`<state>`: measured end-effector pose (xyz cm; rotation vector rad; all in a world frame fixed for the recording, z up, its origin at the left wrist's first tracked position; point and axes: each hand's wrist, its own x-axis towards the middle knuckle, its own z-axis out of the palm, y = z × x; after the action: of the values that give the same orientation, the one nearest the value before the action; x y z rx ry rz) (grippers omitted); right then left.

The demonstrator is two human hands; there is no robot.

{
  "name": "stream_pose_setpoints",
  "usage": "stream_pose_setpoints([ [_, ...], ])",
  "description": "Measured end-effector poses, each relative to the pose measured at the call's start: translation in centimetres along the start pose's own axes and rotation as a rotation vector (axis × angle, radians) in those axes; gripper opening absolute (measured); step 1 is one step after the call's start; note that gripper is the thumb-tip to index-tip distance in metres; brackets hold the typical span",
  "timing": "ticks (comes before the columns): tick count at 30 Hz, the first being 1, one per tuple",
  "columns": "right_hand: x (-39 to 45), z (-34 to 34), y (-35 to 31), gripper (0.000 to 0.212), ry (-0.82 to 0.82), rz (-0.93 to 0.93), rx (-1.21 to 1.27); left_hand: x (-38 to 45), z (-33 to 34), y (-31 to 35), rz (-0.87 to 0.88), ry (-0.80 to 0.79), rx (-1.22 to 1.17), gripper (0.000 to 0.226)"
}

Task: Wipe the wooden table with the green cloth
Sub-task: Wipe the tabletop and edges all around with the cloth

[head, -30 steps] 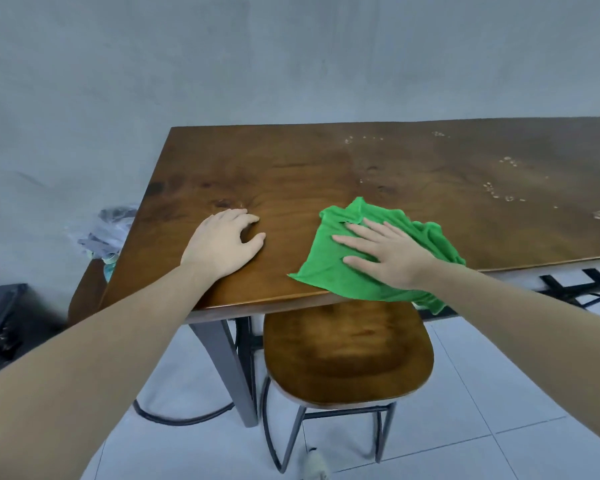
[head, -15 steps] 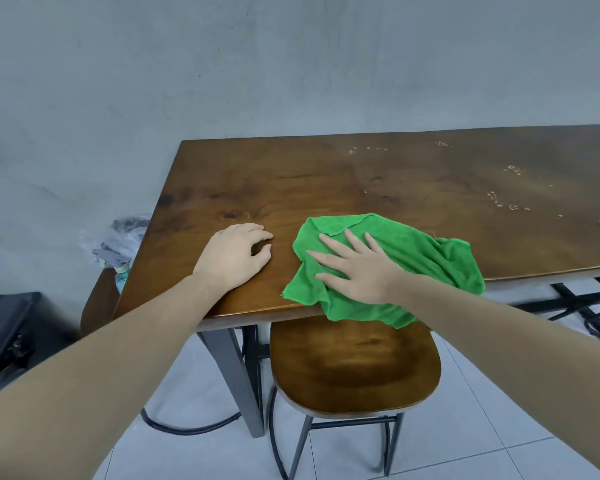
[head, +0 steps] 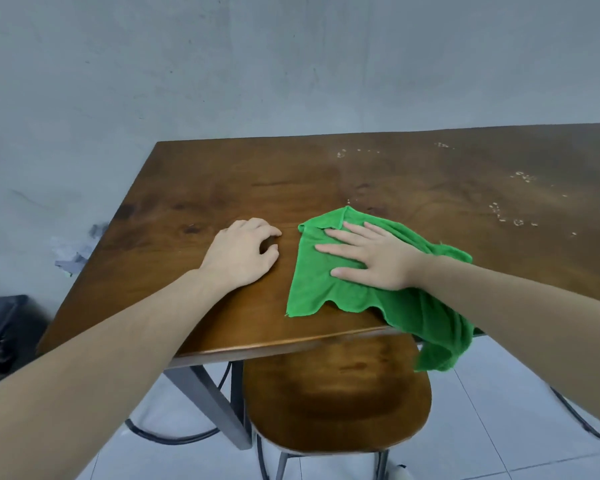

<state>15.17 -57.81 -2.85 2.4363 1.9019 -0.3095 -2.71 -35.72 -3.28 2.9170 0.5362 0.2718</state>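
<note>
A dark wooden table (head: pixel 243 181) fills the middle of the view, with small pale specks and droplets (head: pixel 499 213) scattered over its right half. The green cloth (head: pixel 319 292) lies spread near the front edge, and its right part hangs over that edge. My right hand (head: pixel 371 258) presses flat on the cloth with fingers spread, pointing left. My left hand (head: pixel 243 251) rests on the bare wood just left of the cloth, fingers loosely curled, holding nothing.
A wooden stool (head: pixel 336 403) on a metal frame stands tucked under the table's front edge. A grey wall runs behind the table. A crumpled bag or pile (head: pixel 73 251) lies past the left edge, and a black case (head: pixel 0 330) sits on the floor at far left.
My right hand has slid the cloth across the near part of the table, and more of the cloth now hangs over the front edge. My left hand has stayed resting beside it.
</note>
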Motion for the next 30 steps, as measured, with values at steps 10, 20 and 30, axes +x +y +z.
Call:
stream_pose_setpoints([
  [10, 11.9, -2.7, 12.2, 0.067, 0.022, 0.031, -0.004, 13.4, 2.3, 2.2, -0.258, 0.032, -0.072, 0.040],
  [20, 21.3, -5.0, 19.0, 0.055, 0.005, -0.063, -0.042, 20.3, 5.1, 2.5, -0.323, 0.128, -0.035, 0.038],
  [30, 33.9, -7.8, 17.5, 0.052, 0.005, -0.307, -0.087, 20.4, 5.1, 2.3, -0.381, 0.101, -0.029, 0.042],
])
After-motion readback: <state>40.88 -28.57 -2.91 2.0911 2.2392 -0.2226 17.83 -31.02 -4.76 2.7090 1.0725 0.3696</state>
